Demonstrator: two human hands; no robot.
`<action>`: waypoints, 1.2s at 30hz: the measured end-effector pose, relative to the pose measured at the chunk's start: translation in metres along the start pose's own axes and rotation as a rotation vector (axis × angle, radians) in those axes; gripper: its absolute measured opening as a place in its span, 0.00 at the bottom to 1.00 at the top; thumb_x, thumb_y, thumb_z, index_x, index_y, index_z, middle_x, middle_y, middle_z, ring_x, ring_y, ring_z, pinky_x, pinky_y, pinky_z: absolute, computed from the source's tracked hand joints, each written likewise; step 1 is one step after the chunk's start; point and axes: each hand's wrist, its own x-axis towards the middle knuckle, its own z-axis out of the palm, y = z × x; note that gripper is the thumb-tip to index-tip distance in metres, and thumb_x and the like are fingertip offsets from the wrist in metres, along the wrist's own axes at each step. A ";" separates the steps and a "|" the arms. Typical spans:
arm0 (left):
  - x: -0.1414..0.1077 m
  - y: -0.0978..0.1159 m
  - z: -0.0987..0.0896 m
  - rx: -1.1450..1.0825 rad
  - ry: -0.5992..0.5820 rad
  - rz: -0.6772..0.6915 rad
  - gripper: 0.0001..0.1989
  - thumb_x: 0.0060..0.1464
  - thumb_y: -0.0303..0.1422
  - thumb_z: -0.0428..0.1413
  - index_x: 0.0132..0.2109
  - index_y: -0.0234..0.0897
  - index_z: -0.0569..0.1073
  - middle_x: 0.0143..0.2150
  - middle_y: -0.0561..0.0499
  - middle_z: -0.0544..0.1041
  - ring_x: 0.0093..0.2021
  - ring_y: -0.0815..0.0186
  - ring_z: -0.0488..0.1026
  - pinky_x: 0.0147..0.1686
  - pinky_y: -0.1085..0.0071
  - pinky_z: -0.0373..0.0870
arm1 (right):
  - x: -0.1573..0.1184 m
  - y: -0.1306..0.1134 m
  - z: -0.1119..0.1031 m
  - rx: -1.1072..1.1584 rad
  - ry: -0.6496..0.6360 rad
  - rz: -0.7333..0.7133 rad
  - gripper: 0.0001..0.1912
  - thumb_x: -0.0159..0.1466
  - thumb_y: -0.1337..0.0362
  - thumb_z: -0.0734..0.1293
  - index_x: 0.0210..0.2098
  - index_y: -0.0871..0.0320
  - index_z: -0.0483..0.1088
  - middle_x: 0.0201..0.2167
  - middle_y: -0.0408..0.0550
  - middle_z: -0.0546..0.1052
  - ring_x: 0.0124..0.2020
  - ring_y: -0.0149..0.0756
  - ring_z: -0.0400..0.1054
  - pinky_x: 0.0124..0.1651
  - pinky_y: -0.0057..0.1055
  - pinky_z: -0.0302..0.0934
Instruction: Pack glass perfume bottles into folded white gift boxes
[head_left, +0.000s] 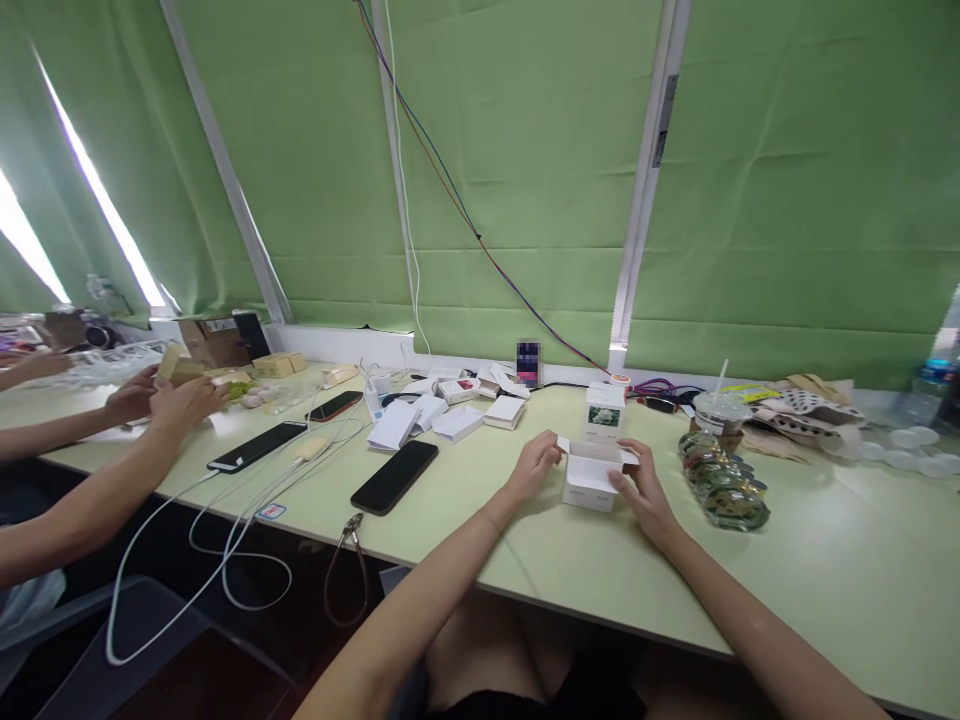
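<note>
A small white cardboard box (590,488) stands on the table in front of me, its top open and its flaps up. At its left side, my left hand (535,466) pinches the left flap with bent fingers. The fingers and thumb of my right hand (642,492) close round the right flap and side wall. Just behind it stands another white box (604,412) with a green and white picture on its face. To the right of my right hand lies a row of round, clear-wrapped, green-patterned items (724,485).
A black phone (394,478) and flat white cartons (459,423) lie left of my hands. White cables (247,535) hang over the front edge. At right are a lidded cup with a straw (720,408) and dotted material (806,412). A co-worker's hands (180,400) hold a tan box.
</note>
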 end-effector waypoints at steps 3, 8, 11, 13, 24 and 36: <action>0.007 -0.013 -0.008 0.183 0.147 -0.089 0.12 0.62 0.35 0.43 0.35 0.36 0.68 0.44 0.45 0.68 0.48 0.60 0.66 0.51 0.64 0.62 | -0.003 -0.001 -0.005 0.035 0.026 0.042 0.24 0.63 0.52 0.61 0.54 0.53 0.53 0.40 0.48 0.70 0.34 0.37 0.67 0.34 0.32 0.64; 0.022 -0.042 -0.019 0.481 0.306 -0.316 0.15 0.49 0.22 0.51 0.46 0.30 0.66 0.53 0.35 0.62 0.58 0.47 0.56 0.56 0.51 0.53 | -0.007 -0.003 -0.013 0.057 0.102 0.055 0.25 0.62 0.50 0.62 0.54 0.53 0.54 0.34 0.45 0.69 0.34 0.38 0.65 0.35 0.32 0.62; 0.025 -0.054 -0.024 0.612 0.322 -0.383 0.21 0.46 0.20 0.52 0.51 0.30 0.65 0.58 0.34 0.59 0.62 0.46 0.51 0.58 0.51 0.49 | -0.009 -0.006 -0.014 0.070 0.139 0.042 0.25 0.62 0.47 0.60 0.53 0.53 0.56 0.36 0.47 0.68 0.36 0.39 0.65 0.37 0.34 0.62; 0.026 -0.059 -0.028 0.684 0.304 -0.395 0.21 0.46 0.19 0.51 0.50 0.31 0.67 0.60 0.35 0.58 0.63 0.46 0.50 0.59 0.51 0.49 | -0.008 -0.008 -0.013 0.085 0.172 0.023 0.25 0.63 0.45 0.57 0.52 0.53 0.57 0.41 0.49 0.68 0.41 0.41 0.65 0.41 0.36 0.61; 0.019 -0.029 -0.047 0.823 -0.006 -0.167 0.12 0.55 0.21 0.49 0.34 0.35 0.77 0.46 0.41 0.71 0.55 0.54 0.60 0.54 0.58 0.57 | 0.001 -0.011 -0.012 0.100 0.468 -0.058 0.17 0.66 0.51 0.55 0.47 0.55 0.60 0.38 0.47 0.66 0.39 0.38 0.63 0.42 0.37 0.57; -0.124 0.086 -0.031 0.723 -0.179 0.093 0.08 0.52 0.37 0.59 0.31 0.37 0.73 0.42 0.44 0.72 0.49 0.50 0.66 0.49 0.54 0.62 | -0.074 -0.061 -0.020 -0.084 0.478 -0.321 0.08 0.63 0.63 0.61 0.42 0.53 0.63 0.39 0.49 0.63 0.35 0.40 0.61 0.38 0.39 0.58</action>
